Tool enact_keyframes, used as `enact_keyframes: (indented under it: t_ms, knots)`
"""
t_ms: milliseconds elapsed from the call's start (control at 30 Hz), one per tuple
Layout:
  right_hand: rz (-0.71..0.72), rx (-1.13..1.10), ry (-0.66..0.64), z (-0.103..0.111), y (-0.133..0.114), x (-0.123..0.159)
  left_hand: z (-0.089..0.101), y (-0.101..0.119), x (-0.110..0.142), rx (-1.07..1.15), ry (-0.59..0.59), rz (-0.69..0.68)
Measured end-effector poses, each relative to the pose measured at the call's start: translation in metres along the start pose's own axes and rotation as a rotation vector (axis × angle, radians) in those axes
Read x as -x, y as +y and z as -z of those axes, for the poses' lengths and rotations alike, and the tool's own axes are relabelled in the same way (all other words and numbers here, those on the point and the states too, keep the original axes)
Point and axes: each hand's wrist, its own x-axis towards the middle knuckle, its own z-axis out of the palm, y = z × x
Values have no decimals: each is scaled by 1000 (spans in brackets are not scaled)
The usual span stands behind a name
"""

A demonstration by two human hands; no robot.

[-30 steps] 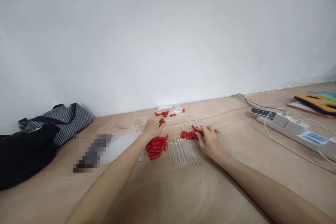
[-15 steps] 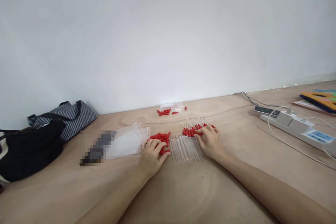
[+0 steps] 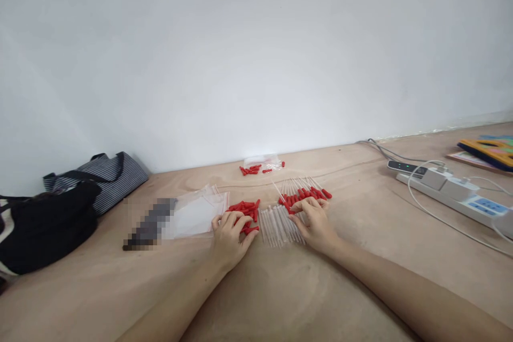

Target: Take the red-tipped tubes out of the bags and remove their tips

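My right hand (image 3: 315, 222) pinches a thin whitish stick with a red rubber cap (image 3: 287, 208) on its near end; the stick points up and to the left. Just beyond that hand lies a row of similar red-capped sticks (image 3: 306, 191), caps toward me. Below its fingers is a row of clear, thin tubes (image 3: 278, 227) side by side, uncapped at the ends I can see. My left hand (image 3: 229, 235) rests over a pile of loose red caps (image 3: 245, 207), thumb and fingers apart, partly covering them. Whether its fingertips grip any cap is hard to see.
Clear zip bags (image 3: 196, 216) lie left of the pile. Further back, more red caps (image 3: 250, 170) lie by a small clear bag (image 3: 262, 161). On the right are a power strip (image 3: 452, 197) with cables and a yellow board (image 3: 487, 152); bags (image 3: 116, 181) stand left.
My right hand has shifted slightly left and toward me, drawing one red-capped stick off the row and over the clear tubes. My left hand has barely moved.
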Motion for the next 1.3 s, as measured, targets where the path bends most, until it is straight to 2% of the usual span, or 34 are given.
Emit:
enact_keyframes:
  t_ms: [100,200,367,500,600,667,800,967,1300]
  knots:
    - [18,-22,-10,2,-9,2,2,8,-1,83,16,-14]
    - [63,-41,-25,4,-22,5,2,24,-5,192,-34,-5]
    - [177,-56,-45,2,-38,11,-7,50,-13,295,-133,153]
    - [254,19,14,3,-37,11,-8,52,-15,261,-98,199]
    - [312,143,137,9,-32,8,-2,46,-12,159,-76,100]
    - [389,226,167,12,-29,7,0,43,-9,100,-62,2]
    - [525,264,25,10,-23,7,0,42,-2,13,7,-143]
    - [520,250,-65,4,-19,11,0,38,4,8,72,-189]
    - [576,279,-183,6,-16,16,1,34,13,47,57,-271]
